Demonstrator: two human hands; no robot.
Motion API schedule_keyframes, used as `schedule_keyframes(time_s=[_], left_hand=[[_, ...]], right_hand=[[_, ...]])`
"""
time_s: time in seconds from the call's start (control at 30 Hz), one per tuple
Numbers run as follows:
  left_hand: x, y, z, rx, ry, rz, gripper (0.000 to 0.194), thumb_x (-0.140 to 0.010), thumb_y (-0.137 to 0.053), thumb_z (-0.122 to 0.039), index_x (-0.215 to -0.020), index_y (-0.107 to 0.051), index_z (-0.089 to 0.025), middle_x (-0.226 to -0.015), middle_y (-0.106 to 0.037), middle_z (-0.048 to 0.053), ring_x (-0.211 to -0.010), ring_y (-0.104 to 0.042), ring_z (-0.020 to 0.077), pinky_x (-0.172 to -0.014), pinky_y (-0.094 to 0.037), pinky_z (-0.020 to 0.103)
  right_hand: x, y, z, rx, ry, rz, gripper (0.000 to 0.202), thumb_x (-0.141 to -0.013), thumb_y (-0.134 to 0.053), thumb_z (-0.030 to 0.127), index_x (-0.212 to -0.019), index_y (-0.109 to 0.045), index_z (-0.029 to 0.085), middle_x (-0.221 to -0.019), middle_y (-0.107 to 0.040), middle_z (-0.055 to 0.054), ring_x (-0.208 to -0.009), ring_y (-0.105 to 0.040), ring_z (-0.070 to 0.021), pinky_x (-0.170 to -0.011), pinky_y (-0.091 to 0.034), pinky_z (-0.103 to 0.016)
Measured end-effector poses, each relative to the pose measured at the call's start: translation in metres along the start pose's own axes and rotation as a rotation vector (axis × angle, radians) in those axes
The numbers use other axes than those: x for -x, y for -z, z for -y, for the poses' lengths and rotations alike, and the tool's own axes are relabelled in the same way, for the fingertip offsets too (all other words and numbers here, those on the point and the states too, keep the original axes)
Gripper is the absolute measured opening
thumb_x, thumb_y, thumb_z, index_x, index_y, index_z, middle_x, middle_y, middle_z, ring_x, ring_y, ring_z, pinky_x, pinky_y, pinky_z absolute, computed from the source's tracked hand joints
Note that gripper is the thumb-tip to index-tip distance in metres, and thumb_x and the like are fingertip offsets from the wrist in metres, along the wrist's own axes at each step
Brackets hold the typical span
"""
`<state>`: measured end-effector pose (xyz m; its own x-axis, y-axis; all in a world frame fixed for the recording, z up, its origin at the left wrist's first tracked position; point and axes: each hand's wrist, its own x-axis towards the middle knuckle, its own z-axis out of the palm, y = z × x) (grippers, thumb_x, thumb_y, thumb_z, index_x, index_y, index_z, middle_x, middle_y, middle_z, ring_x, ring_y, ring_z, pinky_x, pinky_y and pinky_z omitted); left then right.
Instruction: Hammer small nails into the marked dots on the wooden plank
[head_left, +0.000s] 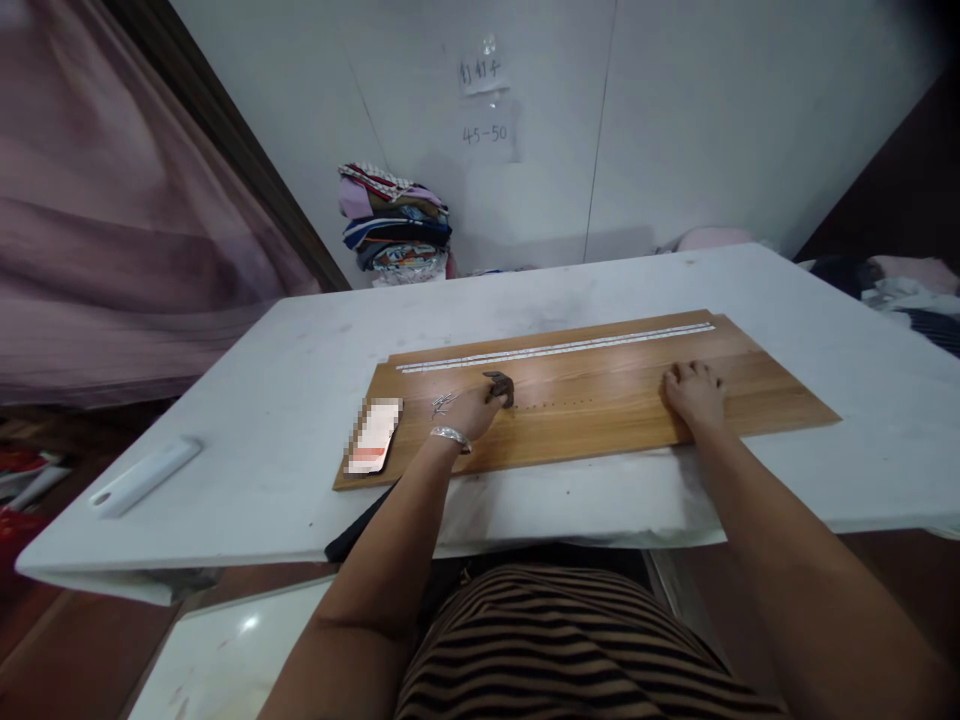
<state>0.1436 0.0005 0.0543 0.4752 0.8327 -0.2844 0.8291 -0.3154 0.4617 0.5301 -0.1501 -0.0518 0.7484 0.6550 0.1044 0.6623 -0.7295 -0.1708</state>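
Observation:
A wood-grain board lies across the white table in front of me. My left hand is closed on a hammer close to its dark metal head, low over the board. A black handle end shows beneath my left forearm; the length between is hidden. Just left of that hand lies a small pile of nails. To its right runs a row of small dark points, too small to make out. My right hand rests on the board's right part, fingers bent and slightly apart, holding nothing visible.
Two pale strips run along the board's far side. A phone lies on its left end. A white long object is on the table at left. Folded cloths are stacked beyond the far edge, by the wall.

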Motion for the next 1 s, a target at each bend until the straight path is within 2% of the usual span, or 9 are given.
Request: schedule_keyframes(time_s=[0.17, 0.57, 0.77, 1.0], left_hand=[[0.0004, 0.0042, -0.0010, 0.035, 0.013, -0.006, 0.039, -0.110, -0.058, -0.039, -0.138, -0.076, -0.019, -0.107, -0.086, 0.013, -0.099, -0.082, 0.0271, -0.092, -0.057, 0.033], [0.0017, 0.0021, -0.0021, -0.007, 0.022, 0.015, 0.038, -0.111, -0.057, -0.037, -0.137, -0.076, -0.018, -0.110, -0.086, 0.013, -0.099, -0.081, 0.0266, -0.091, -0.056, 0.033], [0.0001, 0.0051, -0.0009, 0.038, 0.026, 0.002, 0.041, -0.112, -0.057, -0.040, -0.143, -0.074, -0.020, -0.109, -0.086, 0.012, -0.099, -0.082, 0.0265, -0.089, -0.057, 0.031], [-0.0039, 0.0001, 0.0029, 0.001, 0.015, -0.003, 0.039, -0.110, -0.059, -0.040, -0.136, -0.078, -0.019, -0.109, -0.087, 0.013, -0.094, -0.082, 0.0266, -0.089, -0.057, 0.033]], right_hand=[[-0.0001, -0.0030, -0.0008, -0.018, 0.011, -0.025, 0.057, -0.110, -0.033, 0.035, -0.139, -0.077, 0.014, -0.148, -0.068, -0.027, -0.139, -0.053, -0.0413, -0.115, -0.043, -0.062], [-0.0017, -0.0020, -0.0017, 0.014, 0.002, 0.014, 0.060, -0.114, -0.028, 0.037, -0.141, -0.075, 0.012, -0.153, -0.067, -0.026, -0.143, -0.056, -0.0380, -0.118, -0.042, -0.056], [-0.0018, -0.0028, -0.0016, -0.006, 0.007, -0.005, 0.059, -0.111, -0.030, 0.036, -0.138, -0.077, 0.012, -0.150, -0.068, -0.027, -0.141, -0.055, -0.0397, -0.116, -0.043, -0.059], [0.0004, -0.0006, -0.0001, -0.001, 0.008, -0.008, 0.061, -0.111, -0.027, 0.038, -0.136, -0.077, 0.013, -0.150, -0.067, -0.027, -0.140, -0.054, -0.0392, -0.116, -0.043, -0.057]])
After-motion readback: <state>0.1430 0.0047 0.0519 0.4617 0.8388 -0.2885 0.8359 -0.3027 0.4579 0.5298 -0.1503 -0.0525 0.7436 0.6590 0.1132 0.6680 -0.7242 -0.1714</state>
